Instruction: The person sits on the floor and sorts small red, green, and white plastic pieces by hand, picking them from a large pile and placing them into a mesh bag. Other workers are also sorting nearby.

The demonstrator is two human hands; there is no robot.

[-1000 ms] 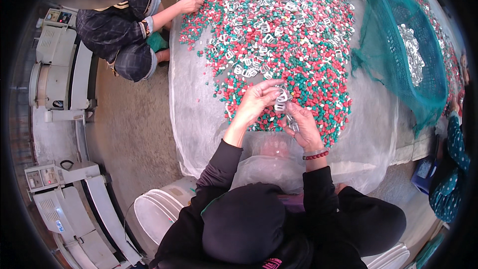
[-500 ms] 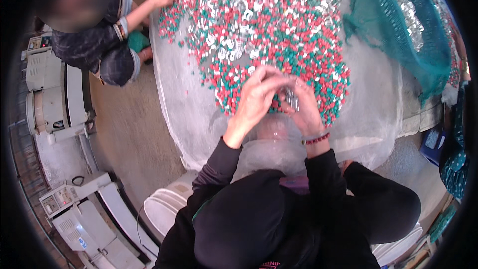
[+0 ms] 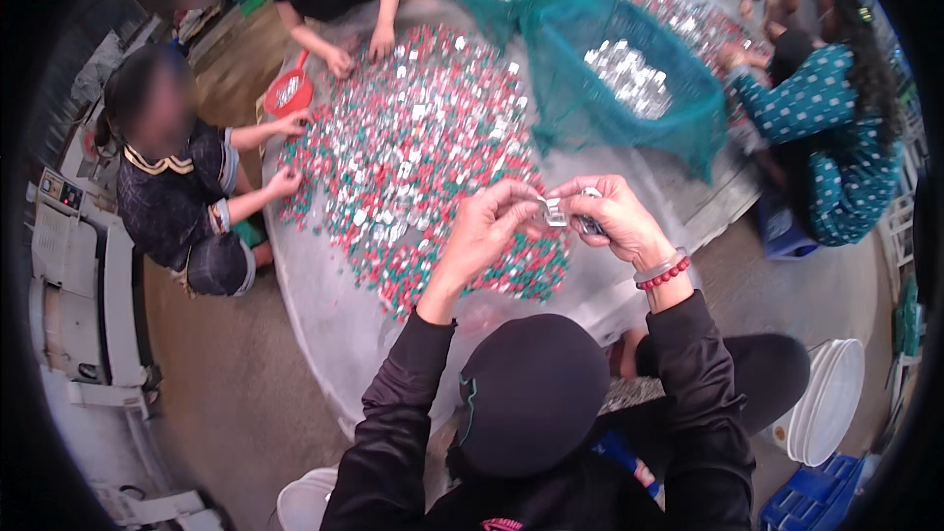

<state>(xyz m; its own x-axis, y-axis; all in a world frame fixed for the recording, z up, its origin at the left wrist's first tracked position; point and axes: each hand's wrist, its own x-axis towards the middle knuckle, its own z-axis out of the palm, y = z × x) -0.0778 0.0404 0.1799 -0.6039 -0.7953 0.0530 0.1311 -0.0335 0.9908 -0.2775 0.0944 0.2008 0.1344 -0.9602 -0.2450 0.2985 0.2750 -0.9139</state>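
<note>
Above the near part of a spread pile of red, green and white bits (image 3: 413, 138), my two hands come together. A small silver rectangular piece (image 3: 557, 214), shaped like a little frame, is between the fingertips. My left hand (image 3: 487, 231) is closed, pinching at the piece's left side. My right hand (image 3: 627, 221), with a red bead bracelet at the wrist, pinches at its right side. More shiny silver metal pieces (image 3: 591, 224) are tucked in the right fingers. Some silver and white pieces lie among the coloured bits.
A whitish sheet (image 3: 324, 324) lies under the pile. Teal mesh-lined baskets (image 3: 560, 59) of silver pieces stand beyond, right. A red scoop (image 3: 288, 91) lies far left. Co-workers sit around; one person's hand (image 3: 285, 180) touches the pile. White buckets (image 3: 831, 403) stand right.
The view has swung, showing more of the surroundings. My hands have come up off the pile, and the silver piece now shows between my fingertips.
</note>
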